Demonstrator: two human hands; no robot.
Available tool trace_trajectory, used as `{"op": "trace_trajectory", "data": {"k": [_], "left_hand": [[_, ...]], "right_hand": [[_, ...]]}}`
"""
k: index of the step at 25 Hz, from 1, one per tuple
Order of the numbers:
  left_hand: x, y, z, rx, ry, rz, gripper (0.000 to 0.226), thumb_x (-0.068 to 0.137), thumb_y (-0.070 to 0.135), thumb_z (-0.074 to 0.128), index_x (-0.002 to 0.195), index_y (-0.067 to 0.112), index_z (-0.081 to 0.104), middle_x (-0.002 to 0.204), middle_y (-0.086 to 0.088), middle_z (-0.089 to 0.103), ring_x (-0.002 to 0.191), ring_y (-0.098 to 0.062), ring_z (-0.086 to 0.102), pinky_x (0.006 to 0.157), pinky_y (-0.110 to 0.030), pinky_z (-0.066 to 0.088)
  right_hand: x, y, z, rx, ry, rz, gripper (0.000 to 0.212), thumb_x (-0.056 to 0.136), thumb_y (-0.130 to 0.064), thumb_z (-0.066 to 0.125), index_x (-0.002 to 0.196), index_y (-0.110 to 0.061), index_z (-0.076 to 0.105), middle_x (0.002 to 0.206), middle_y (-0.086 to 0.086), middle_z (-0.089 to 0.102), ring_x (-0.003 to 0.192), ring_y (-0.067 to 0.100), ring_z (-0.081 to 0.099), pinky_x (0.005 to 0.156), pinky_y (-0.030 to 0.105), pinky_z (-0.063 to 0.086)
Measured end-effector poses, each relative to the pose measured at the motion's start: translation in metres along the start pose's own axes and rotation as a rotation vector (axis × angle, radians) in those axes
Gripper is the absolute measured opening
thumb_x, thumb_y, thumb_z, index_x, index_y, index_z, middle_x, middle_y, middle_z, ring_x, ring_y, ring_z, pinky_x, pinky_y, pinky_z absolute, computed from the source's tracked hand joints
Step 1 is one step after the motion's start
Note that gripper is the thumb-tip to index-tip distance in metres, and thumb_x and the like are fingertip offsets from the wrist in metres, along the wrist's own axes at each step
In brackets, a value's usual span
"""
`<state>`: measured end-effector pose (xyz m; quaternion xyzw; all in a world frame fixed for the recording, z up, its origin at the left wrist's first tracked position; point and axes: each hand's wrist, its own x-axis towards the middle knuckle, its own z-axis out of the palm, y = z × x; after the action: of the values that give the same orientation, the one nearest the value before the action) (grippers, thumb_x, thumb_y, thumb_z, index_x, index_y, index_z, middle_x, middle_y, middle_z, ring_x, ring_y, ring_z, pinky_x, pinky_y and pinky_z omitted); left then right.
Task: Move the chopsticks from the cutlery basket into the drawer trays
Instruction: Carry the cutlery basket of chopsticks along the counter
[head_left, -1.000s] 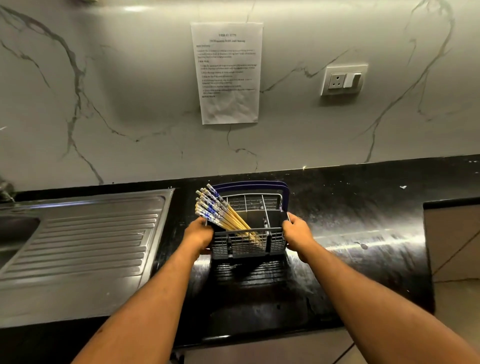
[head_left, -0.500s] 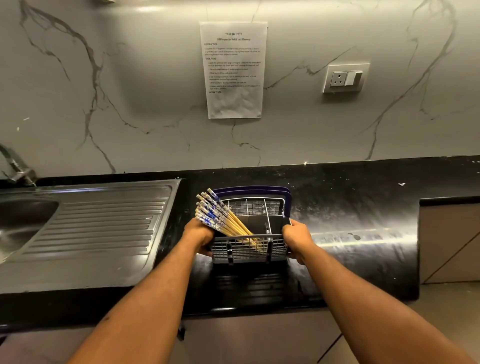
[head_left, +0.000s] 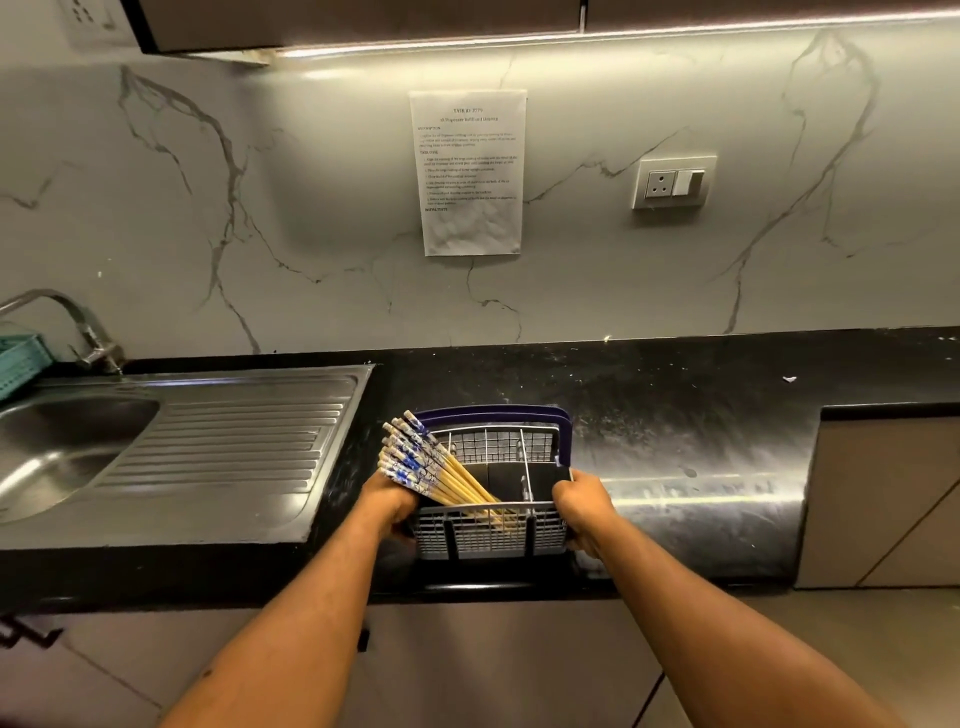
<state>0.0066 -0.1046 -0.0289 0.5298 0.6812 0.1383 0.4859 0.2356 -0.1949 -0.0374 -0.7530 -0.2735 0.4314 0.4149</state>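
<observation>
I see my left hand (head_left: 388, 506) clamped on the left wall of the cutlery basket (head_left: 491, 535), and my right hand (head_left: 582, 512) closed on its right wall. The chopsticks (head_left: 434, 465) stand in the basket's left compartment, fanning up and left just above my left hand. They are yellow with blue-and-white patterned tops. The basket is grey mesh with a dark blue handle. Left of the basket lies the steel sink (head_left: 171, 447); beneath it, the black counter (head_left: 701, 467).
</observation>
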Motion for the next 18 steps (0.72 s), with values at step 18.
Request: {"op": "trace_trajectory", "data": {"k": [18], "left_hand": [[-0.171,-0.088,-0.007,-0.055,-0.321,0.14,0.018,0.097,0.018,0.056,0.111,0.009,0.065,0.1,-0.015,0.072,0.082,-0.026,0.073,0.062,-0.03,0.063]], "right_hand": [[-0.118,0.088,-0.024,-0.194,-0.099,-0.122,0.053,0.083,0.0,0.042,0.126,-0.025,0.059,0.096,0.01,0.071,0.087,0.036,0.069,0.072,0.052,0.059]]}}
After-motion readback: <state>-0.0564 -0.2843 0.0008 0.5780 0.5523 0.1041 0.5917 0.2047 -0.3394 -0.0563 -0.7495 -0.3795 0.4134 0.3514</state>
